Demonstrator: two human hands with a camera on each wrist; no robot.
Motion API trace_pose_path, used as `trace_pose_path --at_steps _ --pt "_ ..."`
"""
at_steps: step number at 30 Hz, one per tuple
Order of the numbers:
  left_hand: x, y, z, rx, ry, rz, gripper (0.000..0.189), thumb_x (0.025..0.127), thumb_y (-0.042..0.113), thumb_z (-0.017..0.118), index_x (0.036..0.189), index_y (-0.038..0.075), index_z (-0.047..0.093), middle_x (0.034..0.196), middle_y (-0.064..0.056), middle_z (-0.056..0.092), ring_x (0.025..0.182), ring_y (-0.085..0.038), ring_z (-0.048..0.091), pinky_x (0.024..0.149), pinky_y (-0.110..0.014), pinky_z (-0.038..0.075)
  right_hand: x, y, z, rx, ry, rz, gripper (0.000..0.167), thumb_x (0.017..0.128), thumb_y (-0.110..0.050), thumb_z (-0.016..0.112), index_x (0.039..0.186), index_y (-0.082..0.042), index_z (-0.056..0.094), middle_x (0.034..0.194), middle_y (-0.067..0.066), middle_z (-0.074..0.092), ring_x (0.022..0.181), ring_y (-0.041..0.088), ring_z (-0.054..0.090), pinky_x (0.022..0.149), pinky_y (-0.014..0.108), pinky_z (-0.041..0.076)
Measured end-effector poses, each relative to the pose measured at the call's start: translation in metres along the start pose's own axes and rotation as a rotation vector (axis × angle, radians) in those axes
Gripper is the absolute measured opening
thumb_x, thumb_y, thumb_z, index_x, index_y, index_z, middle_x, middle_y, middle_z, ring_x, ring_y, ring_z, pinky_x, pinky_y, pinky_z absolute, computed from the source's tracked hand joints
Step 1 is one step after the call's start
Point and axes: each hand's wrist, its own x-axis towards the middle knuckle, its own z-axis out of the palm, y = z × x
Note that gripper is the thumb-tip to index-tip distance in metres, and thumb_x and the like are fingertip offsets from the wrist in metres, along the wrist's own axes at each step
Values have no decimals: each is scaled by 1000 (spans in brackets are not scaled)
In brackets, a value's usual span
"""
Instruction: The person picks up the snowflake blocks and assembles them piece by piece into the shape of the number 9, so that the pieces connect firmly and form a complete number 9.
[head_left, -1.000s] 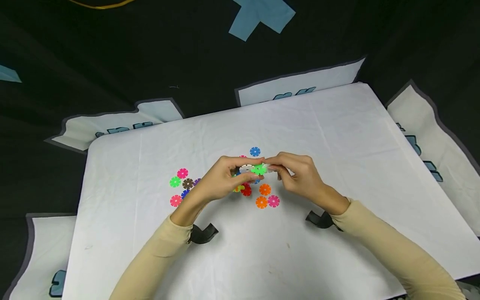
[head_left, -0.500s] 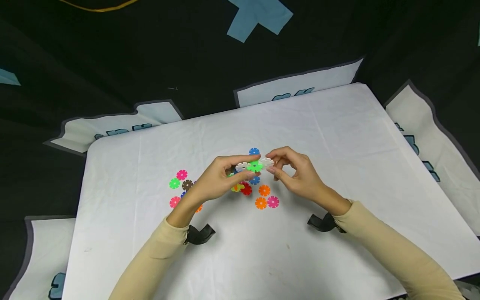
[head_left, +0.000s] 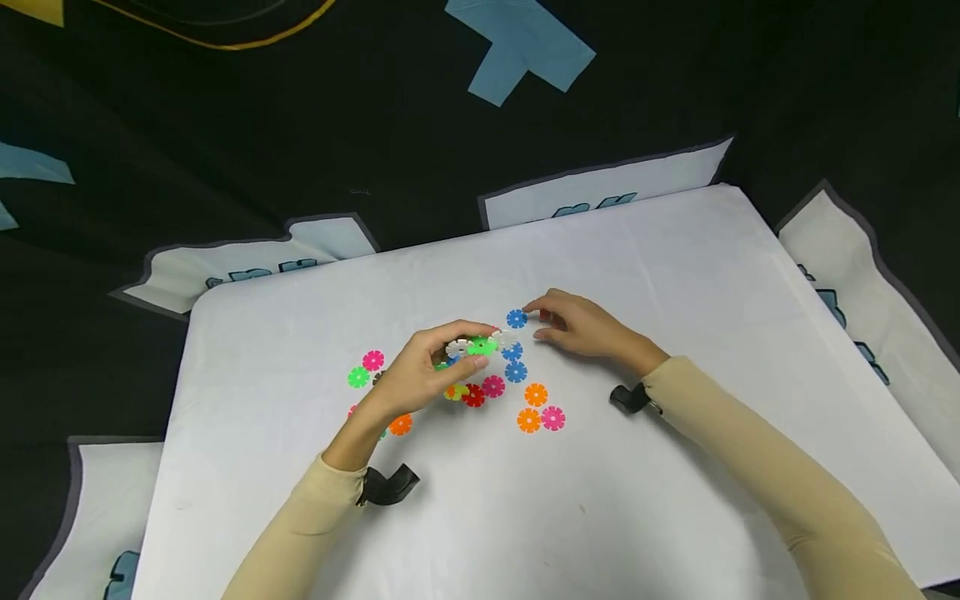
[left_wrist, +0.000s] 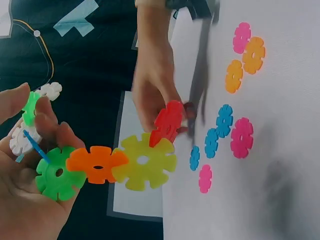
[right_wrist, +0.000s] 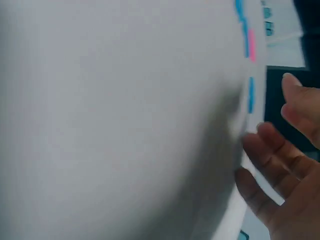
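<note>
My left hand [head_left: 420,367] pinches a chain of slotted plastic flower discs above the table. In the left wrist view the chain runs from a white end disc [left_wrist: 51,91] through a green disc [left_wrist: 30,107] at the fingertips to another green disc [left_wrist: 45,180], an orange disc [left_wrist: 82,161], a yellow disc [left_wrist: 127,170] and a red disc [left_wrist: 167,122]. With fingers parted and nothing between them, my right hand [head_left: 577,327] is over the table, its fingertips beside a loose blue disc [head_left: 516,319]. The right wrist view shows that hand [right_wrist: 292,185] with loosely bent fingers.
Two more blue discs [head_left: 515,372] lie in front of the far one, near a magenta disc [head_left: 492,387]. Orange discs [head_left: 528,420] and a pink disc [head_left: 553,418] lie closer to me. More discs, including a green one [head_left: 358,377], lie left on the white table [head_left: 637,517].
My right hand has let go of the chain's translucent white end disc and moved away to the far blue disc. The left hand, still holding the chain, has shifted left.
</note>
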Motion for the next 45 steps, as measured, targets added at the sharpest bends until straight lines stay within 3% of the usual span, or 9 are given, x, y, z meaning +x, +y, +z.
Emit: trace_pose_path --at_steps 7,10,13,17,20,28,34,40,45 --pt "1 -2 12 -53 -28 29 28 93 9 66 121 10 64 114 -6 63 62 -24 59 58 -27 51 8 3 14 -206 -44 61 42 87 -31 75 125 -14 66 96 3 55 76 14 49 66 26 43" --pt "4 -1 14 -82 -29 73 24 94 6 63 118 7 64 112 -10 61 64 -30 59 61 -29 54 6 2 13 -206 -13 72 37 85 -30 77 115 -11 68 99 4 58 80 16 53 72 29 49" --pt "7 -1 15 -75 -23 77 22 96 7 60 118 7 63 111 -10 62 82 -29 62 74 -29 53 1 1 10 -172 4 57 36 84 -29 78 111 -7 66 103 5 59 85 18 55 80 33 51" --pt "8 -1 16 -45 -8 65 27 96 10 60 124 9 61 121 -7 62 111 -21 57 99 -36 47 -7 2 7 -76 25 53 32 85 -20 77 109 -5 61 93 7 59 78 18 53 71 31 50" --pt "11 0 16 -48 5 69 40 96 10 61 136 13 54 130 -7 59 117 -18 55 104 -44 45 -11 4 6 0 45 57 26 86 -10 73 107 -4 59 84 6 58 72 17 51 64 28 47" --pt "11 0 19 -84 -35 76 49 97 9 59 144 15 48 143 0 51 109 -18 59 95 -35 52 -21 -3 1 137 76 0 21 91 -4 65 112 -4 61 84 4 60 71 16 50 64 25 46" --pt "11 1 16 -40 -8 100 47 94 9 65 139 12 52 138 -3 55 97 -17 65 93 -32 54 -44 -44 -21 435 137 -40 26 96 -5 60 122 -2 59 76 6 56 62 18 52 59 24 47" --pt "11 0 15 17 13 115 47 91 10 69 135 13 55 134 -1 58 97 -15 66 90 -30 55 -55 -71 -33 724 77 -113 30 98 0 54 127 5 52 74 12 58 62 22 54 56 28 51" --pt "12 0 15 79 26 152 48 87 9 74 131 11 58 129 -3 62 97 -15 65 86 -31 56 -57 -76 -33 844 43 -150 29 97 0 55 123 12 51 78 9 64 66 20 60 63 26 55"
